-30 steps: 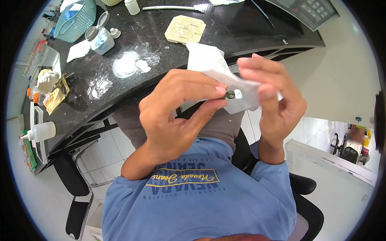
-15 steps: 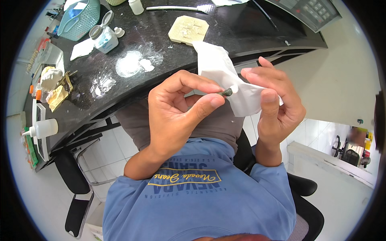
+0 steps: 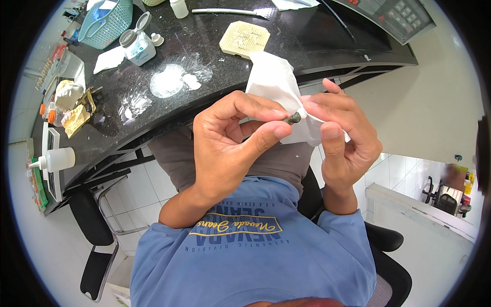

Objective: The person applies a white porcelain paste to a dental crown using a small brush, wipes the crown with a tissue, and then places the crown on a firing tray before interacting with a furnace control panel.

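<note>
Between the thumb and index finger of my left hand (image 3: 220,146) is a small dark green piece (image 3: 294,118) with a white part at its tip. My right hand (image 3: 350,135) grips a white tissue (image 3: 272,75), its thumb and fingers closing over the near end. A fold of that tissue lies against the white tip, while the far end hangs toward the counter edge. Both hands are above my lap, close together. My left fingers hide the rear of the green piece.
A cream honeycomb tray (image 3: 245,38) rests near the edge of the dark counter (image 3: 169,115), with white powder (image 3: 168,82) to its left. Farther left are a jar (image 3: 138,48), a teal basket (image 3: 106,25), a plaster model (image 3: 68,96) and a squeeze bottle (image 3: 57,159). A keypad panel (image 3: 404,18) stands far right.
My right hand has shifted slightly left, bringing the tissue up against the white tip. The green piece has moved a little right and appears turned. The whole view has shifted slightly.
</note>
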Available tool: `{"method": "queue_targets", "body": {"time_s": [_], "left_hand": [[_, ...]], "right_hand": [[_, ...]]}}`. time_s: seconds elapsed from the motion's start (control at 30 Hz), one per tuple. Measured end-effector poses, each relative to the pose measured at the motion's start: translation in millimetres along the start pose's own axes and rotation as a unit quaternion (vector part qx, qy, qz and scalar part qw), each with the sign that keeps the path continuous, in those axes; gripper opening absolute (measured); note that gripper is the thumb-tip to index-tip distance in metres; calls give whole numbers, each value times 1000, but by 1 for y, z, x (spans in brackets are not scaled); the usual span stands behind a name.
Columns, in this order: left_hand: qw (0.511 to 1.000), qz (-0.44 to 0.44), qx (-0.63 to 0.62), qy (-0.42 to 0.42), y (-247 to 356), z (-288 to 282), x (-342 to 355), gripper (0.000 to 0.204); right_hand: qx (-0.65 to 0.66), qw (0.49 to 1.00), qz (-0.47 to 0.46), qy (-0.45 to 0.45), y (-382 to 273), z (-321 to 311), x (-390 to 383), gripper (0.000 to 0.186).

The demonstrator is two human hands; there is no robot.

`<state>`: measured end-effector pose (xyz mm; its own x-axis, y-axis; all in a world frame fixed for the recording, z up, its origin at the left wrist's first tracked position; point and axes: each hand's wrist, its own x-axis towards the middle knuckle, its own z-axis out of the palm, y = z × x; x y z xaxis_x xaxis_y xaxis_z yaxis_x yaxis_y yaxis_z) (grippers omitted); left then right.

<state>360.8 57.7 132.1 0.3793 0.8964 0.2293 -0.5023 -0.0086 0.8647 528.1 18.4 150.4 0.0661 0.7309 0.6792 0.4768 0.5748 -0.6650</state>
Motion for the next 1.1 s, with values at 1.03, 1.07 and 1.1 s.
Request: {"method": "queue_targets", "body": {"time_s": [1.03,1.07,1.1], "left_hand": [[995,36,37,82,32,-1,31,12],[993,55,56,91,42,2,37,12],[991,70,62,92,48,7,45,11]], "right_hand": [[-282,947,-154,15,104,0,128,37],[-229,957,-166,59,104,-1,121,36],[-212,961,-158,84,98,-15,110,32]]}}
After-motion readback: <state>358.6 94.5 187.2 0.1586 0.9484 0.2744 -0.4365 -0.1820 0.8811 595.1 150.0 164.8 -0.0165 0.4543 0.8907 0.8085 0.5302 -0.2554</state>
